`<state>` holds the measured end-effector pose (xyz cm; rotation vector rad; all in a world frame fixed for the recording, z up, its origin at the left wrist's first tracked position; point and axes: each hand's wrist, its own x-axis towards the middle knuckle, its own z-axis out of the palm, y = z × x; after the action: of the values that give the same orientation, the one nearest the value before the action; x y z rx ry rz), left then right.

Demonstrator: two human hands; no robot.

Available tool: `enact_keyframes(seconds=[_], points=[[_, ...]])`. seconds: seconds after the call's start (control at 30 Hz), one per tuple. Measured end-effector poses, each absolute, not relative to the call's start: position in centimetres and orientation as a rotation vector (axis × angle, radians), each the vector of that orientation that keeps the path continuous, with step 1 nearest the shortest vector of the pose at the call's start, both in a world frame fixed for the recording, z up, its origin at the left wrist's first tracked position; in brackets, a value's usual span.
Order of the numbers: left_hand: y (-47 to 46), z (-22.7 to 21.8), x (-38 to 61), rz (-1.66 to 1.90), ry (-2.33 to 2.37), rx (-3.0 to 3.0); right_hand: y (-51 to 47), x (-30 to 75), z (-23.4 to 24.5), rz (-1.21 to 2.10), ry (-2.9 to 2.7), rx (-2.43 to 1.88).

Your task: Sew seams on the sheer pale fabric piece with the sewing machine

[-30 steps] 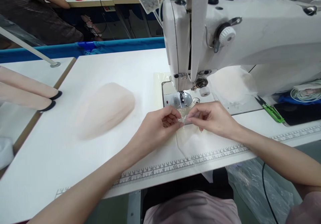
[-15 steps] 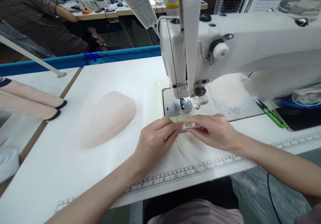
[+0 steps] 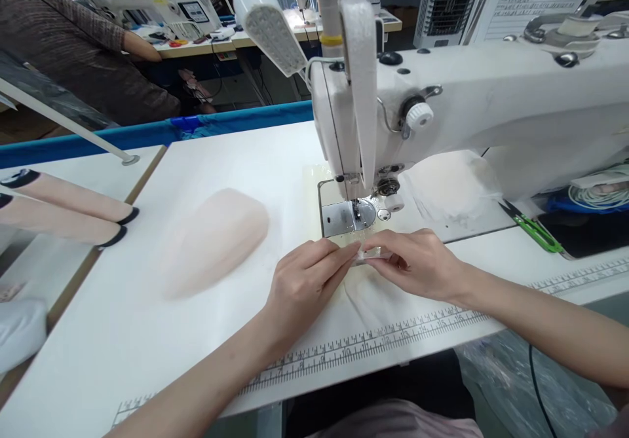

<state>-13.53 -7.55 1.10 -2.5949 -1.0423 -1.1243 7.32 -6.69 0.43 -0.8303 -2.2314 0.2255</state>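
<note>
Both hands meet just in front of the sewing machine's needle plate (image 3: pixel 339 219). My left hand (image 3: pixel 307 281) pinches one end of a small clear plastic piece (image 3: pixel 374 253), its fingertips pressed together. The other end is pinched between the thumb and fingers of my right hand (image 3: pixel 417 264). What exactly the small piece is, I cannot make out, since fingers cover much of it. Above and behind the hands stands the white sewing machine (image 3: pixel 466 97). To the left of my left hand lies a sheer beige fabric piece (image 3: pixel 221 241), flat on the white table (image 3: pixel 147 340).
Green-handled snips (image 3: pixel 535 232) lie right of the machine bed. A pale fabric stack (image 3: pixel 452 182) rests under the machine arm. Two beige rolls with dark ends (image 3: pixel 73 219) lie at left. A ruler strip (image 3: pixel 344 354) follows the front edge. A co-worker's arm (image 3: pixel 140 46) shows behind.
The view has tilted slightly upward, so the whole scene sits lower. Both hands keep their pinch on the small clear piece, with hardly any movement.
</note>
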Motion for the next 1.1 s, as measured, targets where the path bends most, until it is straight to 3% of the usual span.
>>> enact_keyframes(seconds=[1.1], points=[[-7.67, 1.69, -13.5, -1.125, -1.017, -2.644, -6.71, 7.37, 0.89, 0.158, -2.308, -0.753]])
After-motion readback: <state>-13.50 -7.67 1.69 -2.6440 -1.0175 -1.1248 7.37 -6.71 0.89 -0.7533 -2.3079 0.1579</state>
